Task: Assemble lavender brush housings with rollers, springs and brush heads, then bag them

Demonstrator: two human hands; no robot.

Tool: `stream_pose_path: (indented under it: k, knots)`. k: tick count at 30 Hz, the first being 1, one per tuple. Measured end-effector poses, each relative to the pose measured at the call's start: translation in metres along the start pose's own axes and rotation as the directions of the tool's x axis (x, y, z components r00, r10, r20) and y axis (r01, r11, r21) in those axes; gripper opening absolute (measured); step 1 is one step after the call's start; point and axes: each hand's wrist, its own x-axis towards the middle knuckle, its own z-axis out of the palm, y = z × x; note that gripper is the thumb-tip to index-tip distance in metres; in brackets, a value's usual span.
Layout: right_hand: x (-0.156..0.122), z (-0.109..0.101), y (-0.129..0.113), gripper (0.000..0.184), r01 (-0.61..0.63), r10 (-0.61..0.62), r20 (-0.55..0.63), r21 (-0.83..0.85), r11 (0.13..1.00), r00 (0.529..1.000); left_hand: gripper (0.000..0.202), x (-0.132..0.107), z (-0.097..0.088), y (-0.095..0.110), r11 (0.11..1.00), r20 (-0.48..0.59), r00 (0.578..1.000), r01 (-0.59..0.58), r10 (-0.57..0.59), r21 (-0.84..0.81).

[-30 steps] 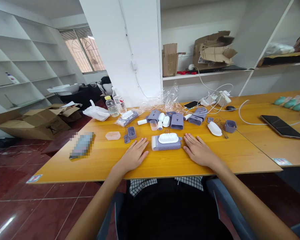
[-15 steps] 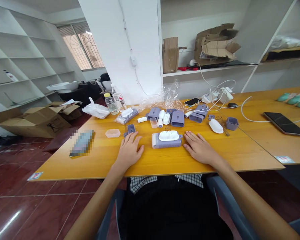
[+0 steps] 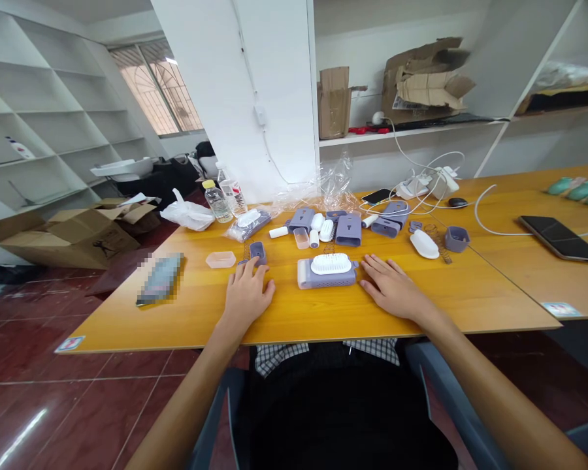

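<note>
"Left hand point(image 3: 247, 297) and right hand point(image 3: 392, 290)?"

"Apart, empty, flat on the bench point(image 3: 142, 329), either side of the lilac brush unit point(image 3: 327, 273)."

"What lies loose?"

"Lilac casings point(image 3: 348, 230) and springs point(image 3: 438, 243), toward the bench's far edge."

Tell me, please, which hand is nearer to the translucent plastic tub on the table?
Left: the left hand rests just right of the translucent plastic tub, not touching it. The right hand lies much farther right.

A: Where does the camera sit?
B: On the person's head, facing forward and down.
A: How near is it?
B: Just above the wooden table point(image 3: 127, 326), with white shelves point(image 3: 44, 98) farther off.
</note>
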Motion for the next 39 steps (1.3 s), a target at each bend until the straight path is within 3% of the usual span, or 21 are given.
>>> stream_pose_path:
  k: [3, 9, 16, 22, 26, 34, 39]
  knots:
    - [0.0, -0.001, 0.0, 0.064, 0.0, 0.0, -0.009, 0.015, 1.0, 1.0, 0.038, 0.001, -0.002, -0.006, 0.998, -0.027, 0.998, 0.055, -0.055, 0.016]
    - [0.001, -0.002, 0.001, 0.065, 0.007, -0.007, 0.011, 0.018, 1.0, 1.0, 0.031, 0.0, -0.004, -0.024, 0.99, 0.1, 0.985, 0.138, -0.141, 0.035]
    - [0.001, -0.003, 0.001, 0.067, 0.008, -0.009, 0.021, 0.018, 1.0, 1.0, 0.029, 0.0, 0.003, -0.035, 0.995, 0.048, 0.995, 0.091, -0.089, -0.048]
    - [0.0, -0.003, 0.0, 0.066, 0.006, -0.006, 0.003, 0.026, 1.0, 1.0, 0.026, -0.002, -0.001, -0.052, 0.975, -0.087, 0.991, 0.084, -0.103, -0.204]
    - [-0.001, -0.003, 0.001, 0.064, 0.015, -0.014, -0.017, 0.044, 0.999, 1.0, 0.026, -0.004, -0.016, -0.059, 0.943, -0.16, 0.979, 0.071, -0.129, -0.325]
    - [-0.002, -0.004, 0.001, 0.064, 0.012, -0.011, -0.01, 0.041, 0.999, 1.0, 0.03, -0.015, -0.067, -0.066, 0.797, -0.035, 0.992, 0.079, -0.124, -0.599]
    - [-0.002, -0.003, 0.002, 0.058, 0.032, -0.027, -0.075, 0.072, 0.997, 0.997, 0.025, -0.025, -0.099, -0.055, 0.71, -0.045, 0.997, 0.017, -0.069, -0.704]
